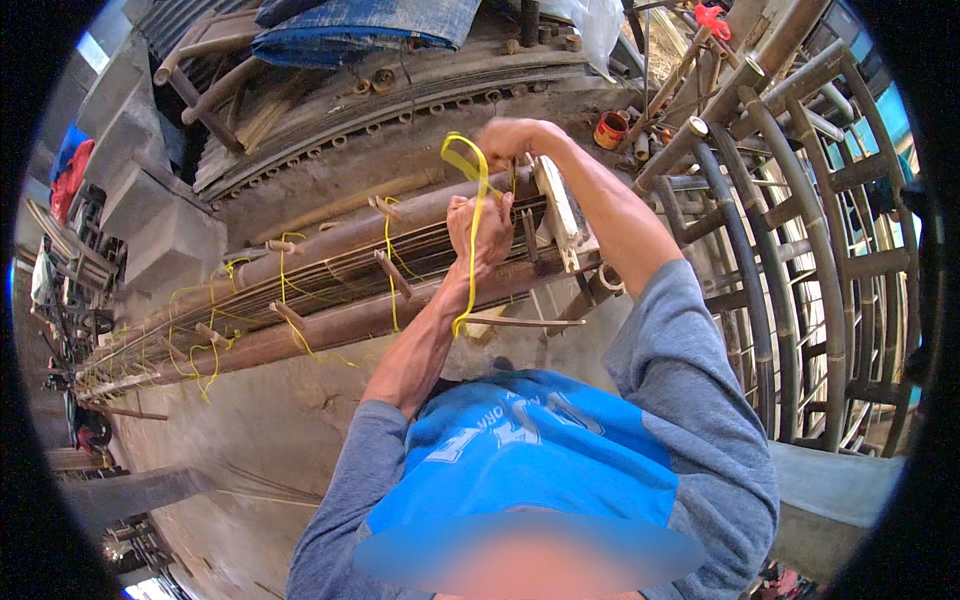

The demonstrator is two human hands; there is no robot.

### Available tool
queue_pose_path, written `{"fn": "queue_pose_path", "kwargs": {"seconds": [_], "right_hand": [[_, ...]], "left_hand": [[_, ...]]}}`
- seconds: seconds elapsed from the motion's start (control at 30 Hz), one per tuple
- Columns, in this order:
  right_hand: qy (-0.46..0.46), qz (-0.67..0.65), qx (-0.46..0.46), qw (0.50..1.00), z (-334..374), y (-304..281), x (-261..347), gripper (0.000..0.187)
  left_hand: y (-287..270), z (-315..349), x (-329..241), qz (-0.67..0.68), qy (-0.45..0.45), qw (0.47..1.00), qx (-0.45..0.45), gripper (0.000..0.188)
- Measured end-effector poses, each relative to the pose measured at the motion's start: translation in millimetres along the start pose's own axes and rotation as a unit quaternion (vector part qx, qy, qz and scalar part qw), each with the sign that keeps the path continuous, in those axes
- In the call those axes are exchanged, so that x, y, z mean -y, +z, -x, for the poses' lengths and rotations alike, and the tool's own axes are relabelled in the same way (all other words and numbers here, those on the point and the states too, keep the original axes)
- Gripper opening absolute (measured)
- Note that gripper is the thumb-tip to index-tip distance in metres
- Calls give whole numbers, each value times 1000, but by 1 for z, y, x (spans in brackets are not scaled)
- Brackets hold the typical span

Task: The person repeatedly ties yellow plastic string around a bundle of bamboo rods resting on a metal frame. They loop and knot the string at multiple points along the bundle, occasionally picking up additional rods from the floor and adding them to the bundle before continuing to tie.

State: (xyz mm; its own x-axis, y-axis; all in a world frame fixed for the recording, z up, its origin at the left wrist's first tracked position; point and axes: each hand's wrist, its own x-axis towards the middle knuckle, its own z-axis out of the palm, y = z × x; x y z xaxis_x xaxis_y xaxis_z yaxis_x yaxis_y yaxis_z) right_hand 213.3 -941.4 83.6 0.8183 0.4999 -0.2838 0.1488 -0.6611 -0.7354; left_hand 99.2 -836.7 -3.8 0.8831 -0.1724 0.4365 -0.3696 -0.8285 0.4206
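My left hand (482,232) is closed in a fist over the near end of a long bamboo frame, gripping a yellow plastic strap (484,205). A loop of that strap rises beside my right hand, and its loose end hangs across my left wrist. Just beyond, my right hand (515,142) is curled at the frame's far pole (410,205); its fingertips are blurred and partly hidden, so what they grip is unclear. Thin strips run lengthwise between the far pole and the near pole (345,318). A pale wooden end piece (556,212) stands right of my hands.
Wooden pegs (392,272) and yellow ties line the frame leftward. Dark bamboo racks (820,250) stand at the right. A red tin (610,130) sits on the floor behind my right forearm. Concrete steps (165,235) rise at left; a blue tarp (365,35) lies at the back.
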Motion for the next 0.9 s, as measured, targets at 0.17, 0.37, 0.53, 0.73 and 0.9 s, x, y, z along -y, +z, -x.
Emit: {"fn": "queue_pose_path", "kwargs": {"seconds": [0.17, 0.37, 0.53, 0.73, 0.9], "right_hand": [[-192, -113, -48, 974, 115, 45, 20, 17], [-153, 122, -44, 980, 171, 136, -2, 16], [-172, 97, -45, 979, 175, 138, -14, 17], [-208, 37, -8, 978, 164, 199, 28, 11], [-361, -1, 116, 925, 131, 283, 115, 14]], "left_hand": [[-7, 5, -9, -5, -20, 999, -24, 33], [-35, -90, -1, 341, -14, 929, 141, 27], [44, -132, 33, -99, 130, 926, 341, 17], [-14, -205, 151, 516, -187, 812, 199, 13], [-247, -227, 312, 523, -301, 797, 30, 16]]}}
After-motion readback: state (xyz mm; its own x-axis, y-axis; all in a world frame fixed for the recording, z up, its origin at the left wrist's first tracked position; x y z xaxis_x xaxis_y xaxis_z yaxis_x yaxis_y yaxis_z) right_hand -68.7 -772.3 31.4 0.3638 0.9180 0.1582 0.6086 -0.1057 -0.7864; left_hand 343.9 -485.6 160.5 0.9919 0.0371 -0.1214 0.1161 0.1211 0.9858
